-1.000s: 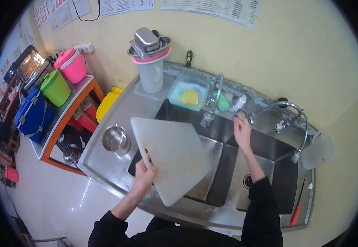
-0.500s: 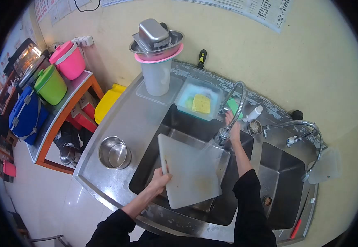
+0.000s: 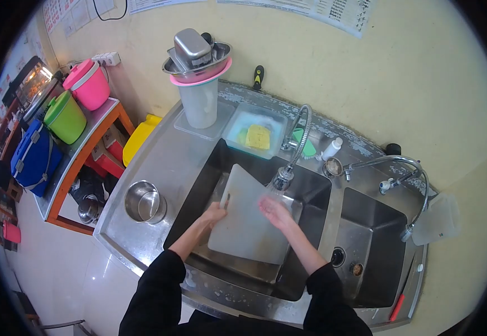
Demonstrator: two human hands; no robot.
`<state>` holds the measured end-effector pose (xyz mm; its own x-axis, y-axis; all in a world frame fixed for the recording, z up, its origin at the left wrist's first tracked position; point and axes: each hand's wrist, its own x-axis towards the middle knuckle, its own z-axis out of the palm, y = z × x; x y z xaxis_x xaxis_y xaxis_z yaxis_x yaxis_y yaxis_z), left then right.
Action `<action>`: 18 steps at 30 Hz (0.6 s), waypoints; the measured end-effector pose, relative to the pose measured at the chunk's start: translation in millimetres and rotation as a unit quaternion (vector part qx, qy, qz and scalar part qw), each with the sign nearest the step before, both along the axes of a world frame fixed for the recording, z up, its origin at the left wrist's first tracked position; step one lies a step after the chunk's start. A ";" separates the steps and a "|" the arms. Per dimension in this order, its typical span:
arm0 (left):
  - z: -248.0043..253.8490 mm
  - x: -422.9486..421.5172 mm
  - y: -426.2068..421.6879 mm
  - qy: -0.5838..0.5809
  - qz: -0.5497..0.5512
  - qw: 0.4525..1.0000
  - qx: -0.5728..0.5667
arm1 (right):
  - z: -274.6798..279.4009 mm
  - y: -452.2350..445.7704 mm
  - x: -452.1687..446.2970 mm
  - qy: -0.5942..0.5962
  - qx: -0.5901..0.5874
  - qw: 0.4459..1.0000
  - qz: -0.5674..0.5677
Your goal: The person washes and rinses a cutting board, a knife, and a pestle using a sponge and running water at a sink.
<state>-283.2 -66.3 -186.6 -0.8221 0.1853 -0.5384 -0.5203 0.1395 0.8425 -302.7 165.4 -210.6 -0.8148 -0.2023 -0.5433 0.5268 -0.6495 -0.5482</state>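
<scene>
My left hand [image 3: 213,215] is closed on the left edge of a white cutting board [image 3: 249,224], close to its handle slot. The board tilts over the large sink basin [image 3: 198,193]. Just under the head of the spring-necked faucet [image 3: 283,178], my right hand [image 3: 275,212] is palm up with fingers loosely spread, over the board's right side. Water seems to run onto that hand. It holds nothing I can see.
Behind the basin sit a tub with a yellow sponge [image 3: 258,137], a green brush [image 3: 305,143] and a white bottle [image 3: 333,148]. A steel pot [image 3: 145,201] stands on the left counter. At right are a second basin [image 3: 386,246] and a red-handled knife [image 3: 398,307].
My right hand has come down from the faucet's base to below its spout. The cutting board has shifted and turned in my left hand. The view has moved slightly.
</scene>
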 end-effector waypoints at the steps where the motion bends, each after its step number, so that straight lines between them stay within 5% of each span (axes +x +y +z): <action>1: -9.5 -4.7 -2.5 0.020 -0.008 1.000 0.008 | -4.1 -2.6 -2.3 -0.013 -0.046 0.999 -0.004; 8: -28.2 -4.4 -2.5 0.083 0.102 0.988 -0.077 | 51.0 6.6 -6.4 0.073 -0.088 0.993 -0.024; 14: -34.9 -7.7 -1.5 0.195 0.105 0.952 -0.212 | 111.2 17.3 -1.2 0.295 0.174 0.937 0.074; 18: -27.4 -11.4 -9.8 0.158 0.098 0.964 -0.190 | 123.6 -11.2 -10.3 0.258 0.311 0.911 0.086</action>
